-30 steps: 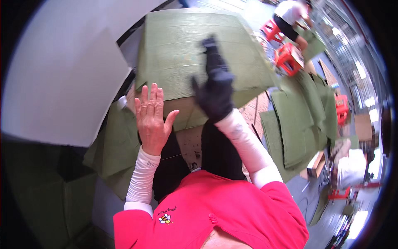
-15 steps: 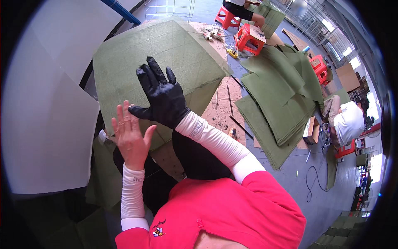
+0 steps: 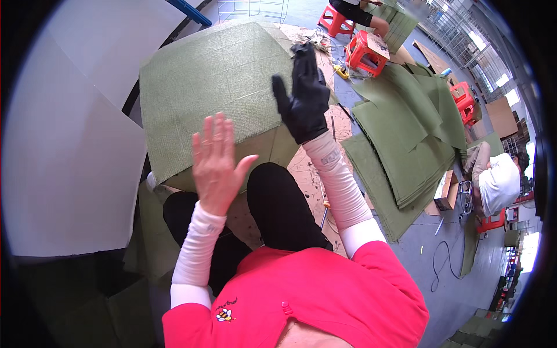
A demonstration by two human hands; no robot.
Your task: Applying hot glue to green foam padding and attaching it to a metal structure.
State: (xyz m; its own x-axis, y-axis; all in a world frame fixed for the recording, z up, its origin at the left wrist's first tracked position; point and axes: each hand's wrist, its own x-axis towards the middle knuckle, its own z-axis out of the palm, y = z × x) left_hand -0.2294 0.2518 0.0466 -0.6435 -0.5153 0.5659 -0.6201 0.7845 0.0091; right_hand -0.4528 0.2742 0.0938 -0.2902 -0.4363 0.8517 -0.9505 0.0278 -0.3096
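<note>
Since half a second ago our right hand (image 3: 303, 98), the one in the black glove, has lifted up and moved toward the upper middle of the picture, and our bare left hand (image 3: 216, 162) has come up a bit too. Both hands are spread wide and flat, fingers up, and hold nothing. The big green sheet (image 3: 203, 87) sits in the upper left-middle of the picture, just beyond our hands and above our dark knees. Our left hand covers its lower edge and looks like it rests there, but we cannot be sure it touches. Our right hand is by its right edge, and it looks raised off the sheet. The sheet's long side runs from the lower left up to the upper right, and its far corner points to the top of the picture. A pile of green sheets (image 3: 406, 139) lies well apart at the right, near a red stool (image 3: 365, 49).
</note>
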